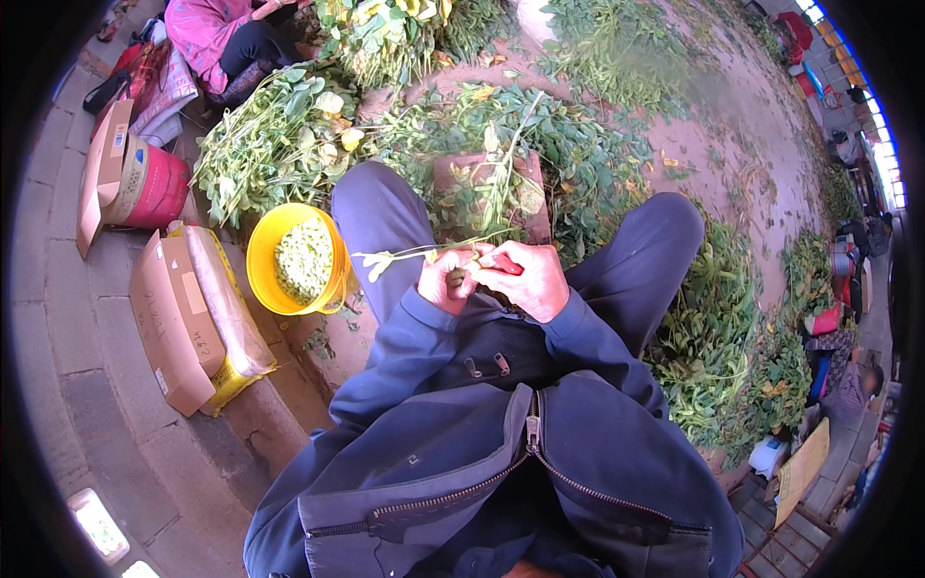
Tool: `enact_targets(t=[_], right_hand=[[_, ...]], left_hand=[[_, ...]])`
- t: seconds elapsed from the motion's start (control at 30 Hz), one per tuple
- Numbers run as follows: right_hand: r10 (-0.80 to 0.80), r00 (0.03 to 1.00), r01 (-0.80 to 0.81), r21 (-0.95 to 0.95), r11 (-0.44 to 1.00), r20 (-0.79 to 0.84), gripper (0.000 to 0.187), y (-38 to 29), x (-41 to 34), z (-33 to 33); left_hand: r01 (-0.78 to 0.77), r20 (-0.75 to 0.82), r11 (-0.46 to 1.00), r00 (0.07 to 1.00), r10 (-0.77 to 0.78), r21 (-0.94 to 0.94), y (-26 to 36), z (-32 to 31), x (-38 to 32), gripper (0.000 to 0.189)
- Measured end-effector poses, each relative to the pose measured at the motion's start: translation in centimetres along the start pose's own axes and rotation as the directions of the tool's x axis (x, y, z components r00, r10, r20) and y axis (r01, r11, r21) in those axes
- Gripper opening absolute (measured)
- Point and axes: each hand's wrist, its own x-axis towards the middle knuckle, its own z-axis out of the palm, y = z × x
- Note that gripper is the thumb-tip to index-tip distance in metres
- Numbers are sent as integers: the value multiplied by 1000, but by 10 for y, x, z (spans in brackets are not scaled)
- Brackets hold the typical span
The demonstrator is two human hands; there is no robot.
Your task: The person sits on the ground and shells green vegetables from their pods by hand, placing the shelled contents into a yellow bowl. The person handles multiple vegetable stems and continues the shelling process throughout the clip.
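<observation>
Both hands meet above my lap, between my raised knees. My left hand point(446, 278) is closed on a thin green bean plant stem point(405, 253), whose leafy end sticks out to the left over my thigh. My right hand point(531, 278) has its fingertips pinched together against the left fingers, with a small red item point(508, 264) between thumb and fingers; its kind is unclear. What lies between the fingertips is mostly hidden. A yellow plastic bucket point(258, 261) holding shelled green beans point(302, 261) stands left of my left knee. Beyond the hands, a cut stalk point(506, 180) lies across a reddish board point(535, 209).
Heaps of leafy bean plants point(267, 144) lie ahead and beside my right knee. An open cardboard box point(170, 325) and a pink bucket point(160, 189) stand left on paving. A person in a pink top point(206, 36) sits at the upper left; others are far right.
</observation>
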Motion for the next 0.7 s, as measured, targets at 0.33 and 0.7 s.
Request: enact_targets(t=[0.33, 0.7], right_hand=[[-167, 986, 168, -104, 980, 20, 30, 3, 0, -1], [-109, 989, 98, -108, 989, -103, 18, -7, -2, -1]], left_hand=[[35, -74, 997, 996, -40, -67, -8, -1, -1, 30], [-81, 112, 997, 990, 80, 5, -3, 11, -7, 30]])
